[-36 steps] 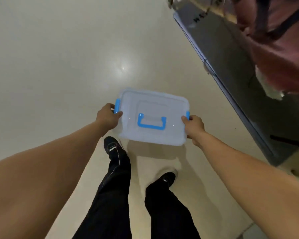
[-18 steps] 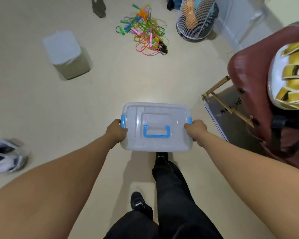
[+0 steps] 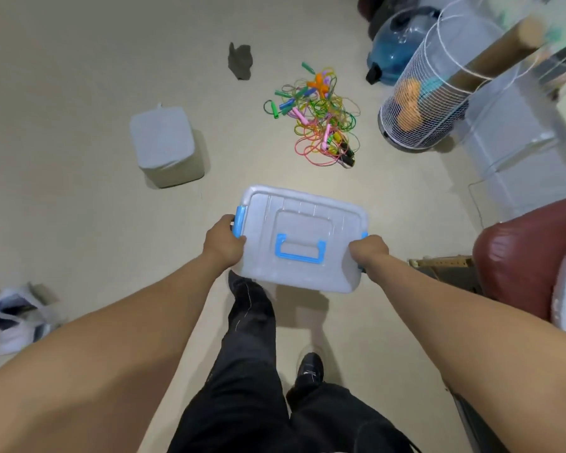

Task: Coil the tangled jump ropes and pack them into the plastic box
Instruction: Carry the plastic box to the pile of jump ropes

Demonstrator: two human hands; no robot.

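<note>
Left hand (image 3: pixel 224 243) grips the blue side latch (image 3: pixel 239 221) of the translucent plastic box (image 3: pixel 303 220); right hand (image 3: pixel 368 251) grips the opposite short end. Box held off the floor, lid on, blue lid handle (image 3: pixel 299 250) folded flat. Tangled jump ropes (image 3: pixel 317 117) lie on the floor (image 3: pixel 79 76) ahead, between a grey cube stool (image 3: pixel 164 142) and a white wire basket (image 3: pixel 428 93).

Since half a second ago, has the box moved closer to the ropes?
Yes. The box, carried by both hands, now sits nearer the ropes on the floor.

box (image 3: pixel 299 238) contents hidden, fingers (image 3: pixel 360 248) tucked under
</note>
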